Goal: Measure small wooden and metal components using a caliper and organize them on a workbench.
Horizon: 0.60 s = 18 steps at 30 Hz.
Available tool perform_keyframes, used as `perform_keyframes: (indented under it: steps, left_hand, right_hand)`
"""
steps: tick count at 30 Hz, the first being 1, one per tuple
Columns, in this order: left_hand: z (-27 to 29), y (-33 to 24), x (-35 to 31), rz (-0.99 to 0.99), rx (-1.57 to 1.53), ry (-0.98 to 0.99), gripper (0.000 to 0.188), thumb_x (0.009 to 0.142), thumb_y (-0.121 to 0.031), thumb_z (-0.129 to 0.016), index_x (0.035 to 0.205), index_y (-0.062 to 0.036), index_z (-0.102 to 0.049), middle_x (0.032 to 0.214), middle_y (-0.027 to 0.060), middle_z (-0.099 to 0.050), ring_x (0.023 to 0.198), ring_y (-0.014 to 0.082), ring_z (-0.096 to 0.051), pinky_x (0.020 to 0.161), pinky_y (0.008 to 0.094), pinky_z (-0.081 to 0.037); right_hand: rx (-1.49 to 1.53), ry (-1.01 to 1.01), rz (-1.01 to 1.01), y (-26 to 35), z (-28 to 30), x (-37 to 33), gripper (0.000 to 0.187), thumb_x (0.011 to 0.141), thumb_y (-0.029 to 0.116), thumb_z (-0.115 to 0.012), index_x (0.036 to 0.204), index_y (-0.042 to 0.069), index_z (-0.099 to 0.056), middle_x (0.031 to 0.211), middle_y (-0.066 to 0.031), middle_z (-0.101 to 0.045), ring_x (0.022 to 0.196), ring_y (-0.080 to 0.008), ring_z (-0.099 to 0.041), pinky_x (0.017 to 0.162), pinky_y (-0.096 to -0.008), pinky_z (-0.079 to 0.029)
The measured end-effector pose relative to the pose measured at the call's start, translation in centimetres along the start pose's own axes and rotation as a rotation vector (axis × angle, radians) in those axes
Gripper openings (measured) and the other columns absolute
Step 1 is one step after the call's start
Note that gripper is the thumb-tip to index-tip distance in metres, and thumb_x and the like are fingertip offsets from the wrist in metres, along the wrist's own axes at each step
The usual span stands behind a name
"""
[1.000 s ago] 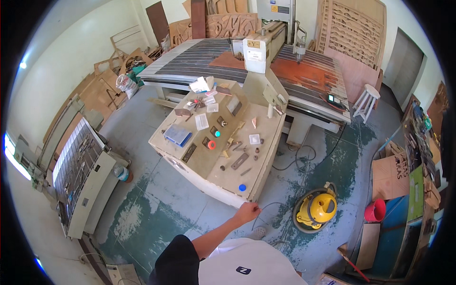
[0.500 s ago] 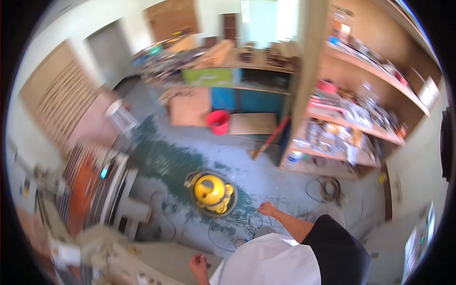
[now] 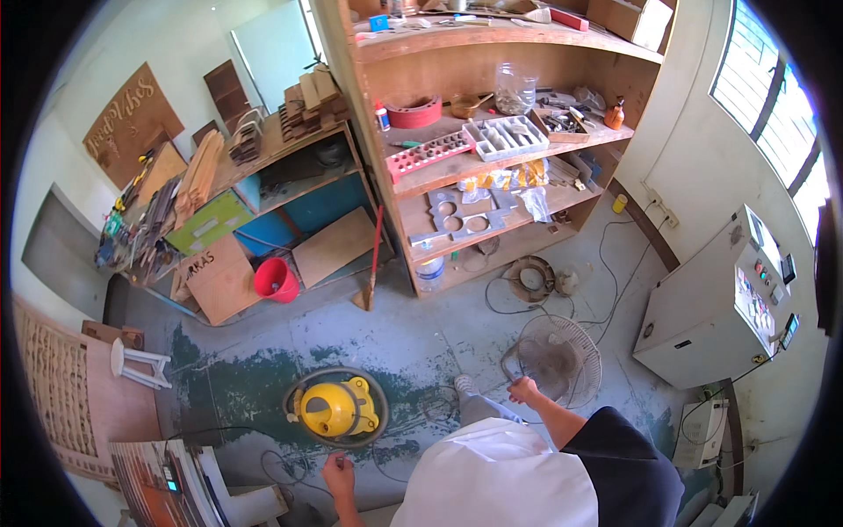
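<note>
My left hand point(image 3: 339, 475) hangs at the lower middle with curled fingers. A small dark thing shows at its fingertips, too small to name. Just beyond it stands a yellow vacuum cleaner point(image 3: 334, 410), ringed by its dark hose point(image 3: 294, 386). Ahead of my white top, my right hand point(image 3: 525, 392) is loosely closed, and I see nothing in it. Behind that hand is a round fan with a wire guard point(image 3: 575, 351); whether hand and guard touch, I cannot tell. One of my shoes point(image 3: 464, 385) shows between the vacuum cleaner and the fan.
Open wooden shelves point(image 3: 492, 48) hold trays, a clear jar and tools. A broom point(image 3: 372, 272) leans beside a red bucket point(image 3: 276, 281). Cables point(image 3: 606, 303) trail over the floor. A grey control cabinet point(image 3: 694, 303) stands right, a white stool point(image 3: 136, 362) left.
My view has swung right, bringing the shelves, fan and control cabinet into fuller sight. The vacuum cleaner now appears lower and further left. My right hand is now in front of the fan.
</note>
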<state>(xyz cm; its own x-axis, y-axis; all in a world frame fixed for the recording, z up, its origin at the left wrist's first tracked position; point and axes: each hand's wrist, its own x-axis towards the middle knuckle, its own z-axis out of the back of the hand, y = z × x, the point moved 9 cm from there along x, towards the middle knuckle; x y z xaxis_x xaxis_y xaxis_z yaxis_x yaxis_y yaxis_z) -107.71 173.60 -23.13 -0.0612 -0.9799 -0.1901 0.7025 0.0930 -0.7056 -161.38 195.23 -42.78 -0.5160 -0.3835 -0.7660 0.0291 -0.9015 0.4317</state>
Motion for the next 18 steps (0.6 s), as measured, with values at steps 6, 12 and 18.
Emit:
perform_keyframes:
  steps: [6, 12, 18]
  left_hand:
    - [-11.0, 5.2, 1.9, -0.092, 0.2, 0.225, 0.016, 0.074, -0.015, -0.06, 0.066, -0.0024, -0.066, 0.064, 0.012, -0.065, 0.058, 0.0237, -0.064, 0.055, 0.0345, -0.05]
    - [-16.0, 10.7, -2.9, 0.4, 0.098, 0.296, 0.017, 0.076, -0.014, -0.059, 0.067, -0.0001, -0.064, 0.065, 0.014, -0.064, 0.057, 0.026, -0.063, 0.054, 0.0339, -0.049]
    - [-18.1, 6.7, -0.9, 0.481, 0.029, 0.266, 0.015, 0.078, -0.01, -0.057, 0.071, 0.0016, -0.063, 0.063, 0.0121, -0.062, 0.055, 0.0235, -0.061, 0.051, 0.0328, -0.048]
  right_hand:
    - [-0.012, 0.024, -0.145, -2.3, 3.8, 3.7, 0.024, 0.076, 0.02, -0.053, 0.065, 0.003, -0.067, 0.063, -0.0074, -0.067, 0.053, -0.0178, -0.064, 0.051, -0.0315, -0.054]
    - [-0.159, 0.004, -0.08, 2.2, 7.5, 11.4, 0.023, 0.072, 0.017, -0.052, 0.063, 0.003, -0.068, 0.063, -0.0097, -0.067, 0.056, -0.0218, -0.066, 0.055, -0.0312, -0.054]
    - [-0.336, -0.004, 0.144, 12.0, 10.7, 16.7, 0.023, 0.082, 0.018, -0.052, 0.076, 0.005, -0.069, 0.062, -0.0073, -0.066, 0.052, -0.0149, -0.064, 0.051, -0.029, -0.054]
